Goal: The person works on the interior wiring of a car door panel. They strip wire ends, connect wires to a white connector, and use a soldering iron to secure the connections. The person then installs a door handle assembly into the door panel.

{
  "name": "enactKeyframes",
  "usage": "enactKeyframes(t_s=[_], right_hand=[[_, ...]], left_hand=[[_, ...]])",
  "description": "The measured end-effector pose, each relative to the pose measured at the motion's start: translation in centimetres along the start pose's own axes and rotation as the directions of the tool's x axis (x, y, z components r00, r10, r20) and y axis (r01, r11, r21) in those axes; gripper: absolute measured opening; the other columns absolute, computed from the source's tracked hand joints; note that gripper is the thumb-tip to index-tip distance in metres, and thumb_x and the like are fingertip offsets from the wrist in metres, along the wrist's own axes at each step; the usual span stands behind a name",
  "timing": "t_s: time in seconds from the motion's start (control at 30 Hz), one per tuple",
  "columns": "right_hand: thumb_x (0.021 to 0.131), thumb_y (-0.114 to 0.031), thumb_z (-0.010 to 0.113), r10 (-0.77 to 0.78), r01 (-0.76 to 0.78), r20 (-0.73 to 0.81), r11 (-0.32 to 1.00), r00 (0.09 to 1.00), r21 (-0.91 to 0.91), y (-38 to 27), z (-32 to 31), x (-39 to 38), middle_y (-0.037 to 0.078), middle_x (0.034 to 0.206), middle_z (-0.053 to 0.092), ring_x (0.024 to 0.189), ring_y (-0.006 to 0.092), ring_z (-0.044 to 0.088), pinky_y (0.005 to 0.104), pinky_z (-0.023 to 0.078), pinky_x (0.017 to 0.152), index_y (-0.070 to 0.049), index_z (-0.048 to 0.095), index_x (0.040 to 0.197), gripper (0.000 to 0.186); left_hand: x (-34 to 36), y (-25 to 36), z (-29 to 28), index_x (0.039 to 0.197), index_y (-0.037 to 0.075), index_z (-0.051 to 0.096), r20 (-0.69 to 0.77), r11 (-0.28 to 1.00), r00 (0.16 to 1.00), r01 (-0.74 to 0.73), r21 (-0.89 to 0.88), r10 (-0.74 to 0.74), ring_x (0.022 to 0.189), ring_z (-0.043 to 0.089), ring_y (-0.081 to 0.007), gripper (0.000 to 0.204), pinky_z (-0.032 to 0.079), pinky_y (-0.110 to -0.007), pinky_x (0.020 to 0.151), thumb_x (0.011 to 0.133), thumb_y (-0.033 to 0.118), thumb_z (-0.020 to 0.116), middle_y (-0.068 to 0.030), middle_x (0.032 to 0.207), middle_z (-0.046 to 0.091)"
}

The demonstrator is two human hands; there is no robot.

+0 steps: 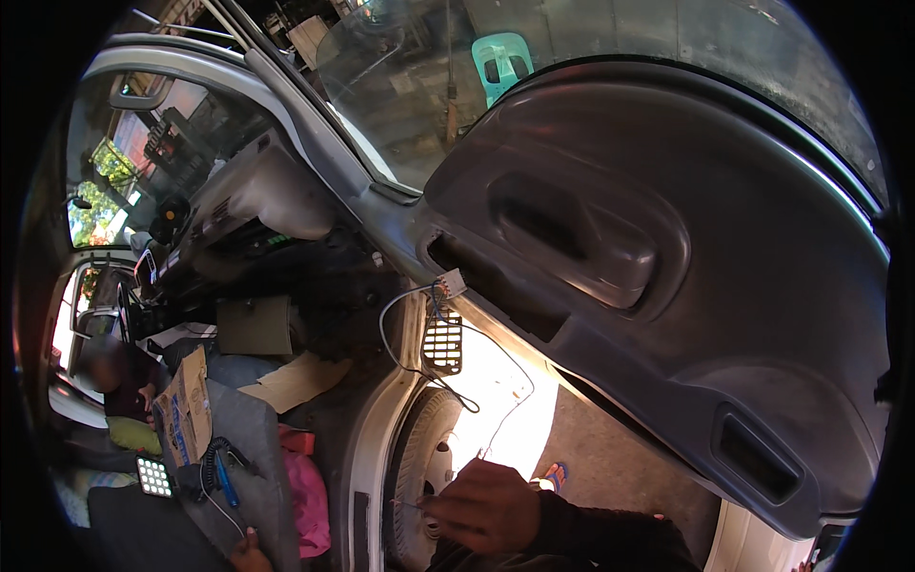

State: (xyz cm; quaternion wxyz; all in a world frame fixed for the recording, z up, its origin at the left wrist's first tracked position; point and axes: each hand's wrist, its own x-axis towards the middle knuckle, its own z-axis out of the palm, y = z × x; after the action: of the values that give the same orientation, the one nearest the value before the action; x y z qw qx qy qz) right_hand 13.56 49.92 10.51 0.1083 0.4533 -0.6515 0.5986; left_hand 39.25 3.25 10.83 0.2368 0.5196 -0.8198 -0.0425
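My left hand [250,551] is at the lower edge, fingers closed on a pale thin cable [226,518] on the grey seat [257,434]. The cable runs toward a coiled black cord [212,459] beside a blue screwdriver [226,481]. My right hand [481,505], in a dark sleeve, is over the wheel at the door sill, fingers closed on something thin I cannot make out. A thin wire hangs near it from a white connector [451,284] at the opening in the dark door panel [762,267]. A lit square LED lamp [153,476] is on the seat.
Another person [133,381] is inside the cab at the left, near cardboard [186,405] and a pink cloth [307,510]. Below the open door are a wheel [424,429], concrete floor [591,448] and a sandal [558,477]. A green plastic chair [502,52] shows through the window.
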Motion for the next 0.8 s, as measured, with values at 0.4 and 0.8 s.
enactKeyframes(t_s=[0.4, 0.8], right_hand=[[0.074, -0.006, 0.083, -0.081, 0.077, -0.039, 0.993, 0.996, -0.091, 0.5, 0.1, 0.1, 0.008, 0.089, 0.069, 0.074, 0.0232, 0.063, 0.034, 0.054, 0.065, 0.0, 0.075, 0.112, 0.039], [0.084, 0.001, 0.075, 0.23, -0.21, -0.104, 0.962, 0.968, 0.176, -2.0, -1.0, 1.3, 0.011, 0.083, 0.07, 0.071, 0.0215, 0.065, 0.0334, 0.051, 0.064, -0.002, 0.074, 0.112, 0.028]], left_hand=[[-1.4, -2.2, 1.3, 0.113, -0.007, 0.074, -0.108, 0.996, 0.994, 0.024, 0.091, -0.014, 0.08, 0.064, -0.0268, 0.053, 0.052, -0.041, 0.075, 0.094, 0.042, 0.069, -0.0156, 0.093, 0.072], [-8.3, 14.8, -6.0, 0.134, -0.004, 0.056, 0.337, -0.19, 0.764, 0.507, -0.841, 0.55, 0.108, 0.063, -0.0295, 0.049, 0.053, -0.04, 0.088, 0.088, 0.011, 0.061, -0.0177, 0.12, 0.064]])
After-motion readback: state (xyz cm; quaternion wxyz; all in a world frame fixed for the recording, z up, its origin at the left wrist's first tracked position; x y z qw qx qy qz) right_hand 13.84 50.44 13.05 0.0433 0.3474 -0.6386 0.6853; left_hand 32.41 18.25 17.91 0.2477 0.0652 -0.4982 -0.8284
